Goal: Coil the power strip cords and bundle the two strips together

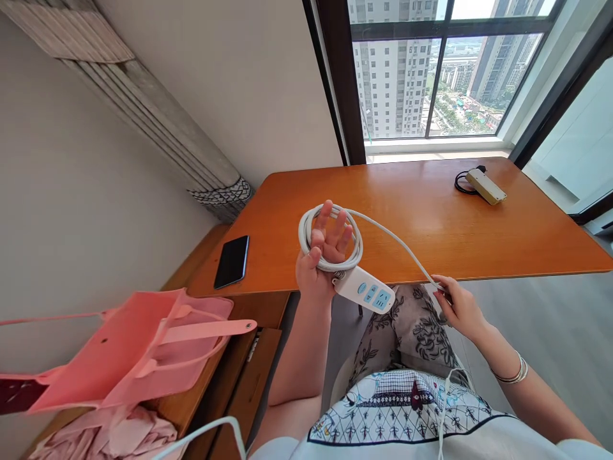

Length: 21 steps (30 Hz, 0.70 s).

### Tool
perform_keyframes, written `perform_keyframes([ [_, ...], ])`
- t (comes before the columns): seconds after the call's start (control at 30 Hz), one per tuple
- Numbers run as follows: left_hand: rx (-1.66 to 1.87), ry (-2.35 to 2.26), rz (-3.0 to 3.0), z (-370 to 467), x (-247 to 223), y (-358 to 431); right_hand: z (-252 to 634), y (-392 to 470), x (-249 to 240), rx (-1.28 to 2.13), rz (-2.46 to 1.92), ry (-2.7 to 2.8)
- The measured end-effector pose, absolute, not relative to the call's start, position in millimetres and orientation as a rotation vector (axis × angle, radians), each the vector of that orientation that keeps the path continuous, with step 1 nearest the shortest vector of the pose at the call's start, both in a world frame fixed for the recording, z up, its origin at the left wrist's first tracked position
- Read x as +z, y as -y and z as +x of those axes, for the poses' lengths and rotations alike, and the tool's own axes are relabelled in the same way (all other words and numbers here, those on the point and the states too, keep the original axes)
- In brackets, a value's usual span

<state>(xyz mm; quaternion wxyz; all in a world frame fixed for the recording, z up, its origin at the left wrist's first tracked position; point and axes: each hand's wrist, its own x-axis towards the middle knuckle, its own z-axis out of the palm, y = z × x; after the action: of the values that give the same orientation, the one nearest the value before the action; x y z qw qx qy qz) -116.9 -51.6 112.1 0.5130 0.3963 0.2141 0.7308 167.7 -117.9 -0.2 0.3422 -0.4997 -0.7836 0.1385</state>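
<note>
A white power strip point(352, 286) with blue socket faces hangs tilted just below my left hand point(313, 275). Its white cord point(355, 246) is wound in several loops around that hand. The thumb and fingers pass through the coil, the fingertips loosely curled and apart, so the hand holds the loops. From the coil, one length of cord runs right to my right hand point(458, 308), which pinches it at the table's front edge. Beyond that hand the cord's end is hard to follow; a thin white string point(443, 415) hangs over my clothing.
The wooden table point(407, 185) bears a black phone point(232, 262) at left and a beige power strip with black cord point(486, 185) at back right. A pink bag point(124, 345) lies on a wooden cabinet at left, above pink cloth point(115, 437). A window stands behind.
</note>
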Motion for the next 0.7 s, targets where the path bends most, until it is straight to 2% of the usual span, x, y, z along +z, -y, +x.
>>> perform_keyframes([
  [0.13,1.758,-0.498,0.971,-112,109,49,168,117,20,0.046,-1.172,2.243],
  [0.33,1.610,-0.485,1.107,-112,99,47,158,121,65,-0.246,-0.930,2.612],
  [0.53,1.279,-0.461,1.255,-104,96,51,136,123,109,-0.301,-0.523,2.607],
  [0.7,0.972,-0.447,1.372,-92,90,58,121,114,136,-0.228,-0.431,2.518],
])
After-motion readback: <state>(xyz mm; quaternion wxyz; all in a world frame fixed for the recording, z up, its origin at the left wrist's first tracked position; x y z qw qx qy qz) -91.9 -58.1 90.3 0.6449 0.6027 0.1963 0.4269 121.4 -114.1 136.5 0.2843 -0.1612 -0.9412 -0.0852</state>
